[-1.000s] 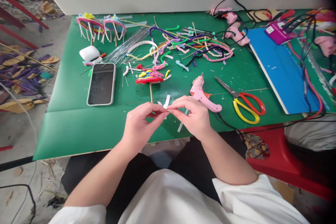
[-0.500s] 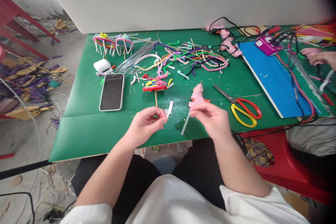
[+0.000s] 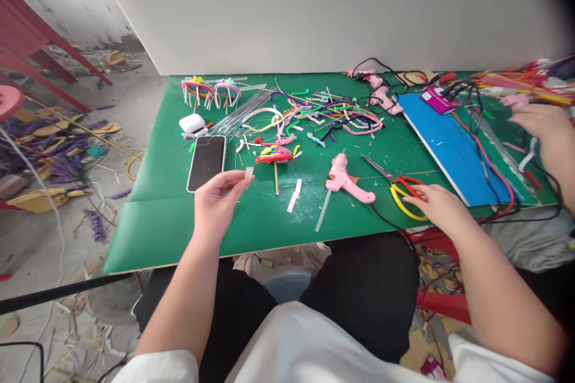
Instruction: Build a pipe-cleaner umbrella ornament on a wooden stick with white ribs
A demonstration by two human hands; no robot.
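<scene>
My left hand [image 3: 220, 200] is closed in a pinch on a small white strip piece [image 3: 249, 173], held above the table near the phone. My right hand [image 3: 438, 204] has its fingers at the handles of the scissors [image 3: 394, 181], which lie on the table with blades pointing to the far left. Between my hands rests a pink glue gun [image 3: 345, 179] with a clear glue stick [image 3: 322, 212] out of its back. Left of it lie white strips [image 3: 294, 196]. A colourful pipe-cleaner piece on a stick [image 3: 275, 154] lies beyond them.
A phone [image 3: 207, 163] and white earphone case [image 3: 191, 124] lie at left. Pipe cleaners [image 3: 332, 111] and thin wires are heaped behind. A blue board [image 3: 449, 149] with a purple power block [image 3: 440, 100] is at right, near another person's hand [image 3: 534, 119].
My right hand has moved right from beside the glue gun to the scissors handles. My left hand has shifted left with the small white piece, away from the white strips.
</scene>
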